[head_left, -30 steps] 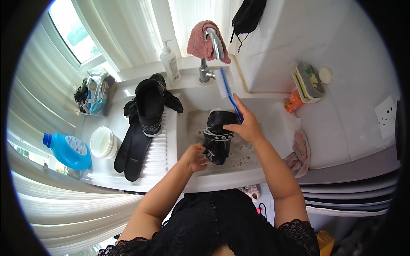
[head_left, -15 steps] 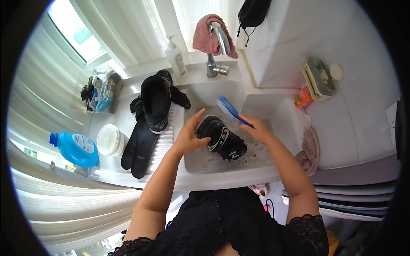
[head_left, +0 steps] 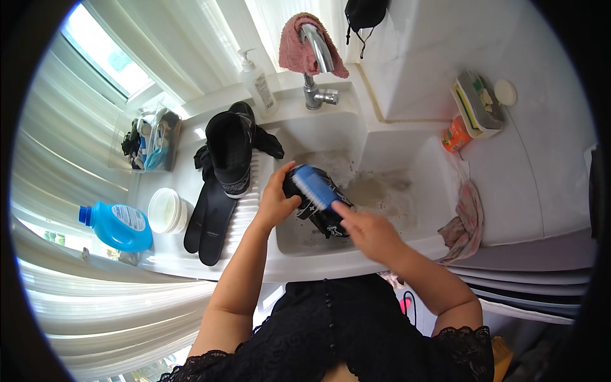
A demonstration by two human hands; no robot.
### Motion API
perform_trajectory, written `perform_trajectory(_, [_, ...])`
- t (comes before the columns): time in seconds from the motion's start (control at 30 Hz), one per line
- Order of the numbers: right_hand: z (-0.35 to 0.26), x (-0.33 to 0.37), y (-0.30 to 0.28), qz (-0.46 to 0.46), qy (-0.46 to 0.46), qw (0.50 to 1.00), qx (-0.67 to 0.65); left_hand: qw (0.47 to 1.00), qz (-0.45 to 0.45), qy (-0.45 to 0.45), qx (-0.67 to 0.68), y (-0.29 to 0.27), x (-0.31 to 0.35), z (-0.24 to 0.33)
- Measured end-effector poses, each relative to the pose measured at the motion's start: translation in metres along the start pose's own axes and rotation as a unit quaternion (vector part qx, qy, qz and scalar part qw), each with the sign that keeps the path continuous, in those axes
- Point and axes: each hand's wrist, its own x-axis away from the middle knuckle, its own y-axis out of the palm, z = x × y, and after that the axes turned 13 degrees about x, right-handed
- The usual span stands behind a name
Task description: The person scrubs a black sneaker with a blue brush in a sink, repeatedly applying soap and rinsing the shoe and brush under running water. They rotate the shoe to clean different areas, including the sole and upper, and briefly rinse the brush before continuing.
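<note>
black shoe [head_left: 326, 223] held beneath brush [head_left: 315, 188]

1. right hand [head_left: 374, 237]: fingers closed on the brush handle; the hand is slightly blurred. the blue head lies across the shoe, white bristles facing left and down. bristle contact cannot be confirmed.
2. left hand [head_left: 275, 202]: thumb and index finger parted around the left end of the shoe, gripping it.
3. shoe position: tilted inside the left part of the basin [head_left: 407, 146], above shallow, cloudy water.
4. left of the basin, on the ribbed worktop [head_left: 240, 232]: two black insoles [head_left: 213, 232], with a second shoe [head_left: 228, 149] just beyond.
5. rear: chrome tap [head_left: 312, 95], draped with a pink cloth [head_left: 294, 48].
</note>
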Motion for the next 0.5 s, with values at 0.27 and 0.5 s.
perform_trajectory(0.27, [-0.003,0.001,0.014,0.056,-0.004,0.998,-0.031,1.000,0.006,0.010,-0.023,0.012,-0.009,0.004])
perform_trajectory(0.5, [0.030,-0.002,0.021,0.032,0.068,0.996,-0.054,0.999,0.016,0.014,0.033,0.015,-0.012,-0.003])
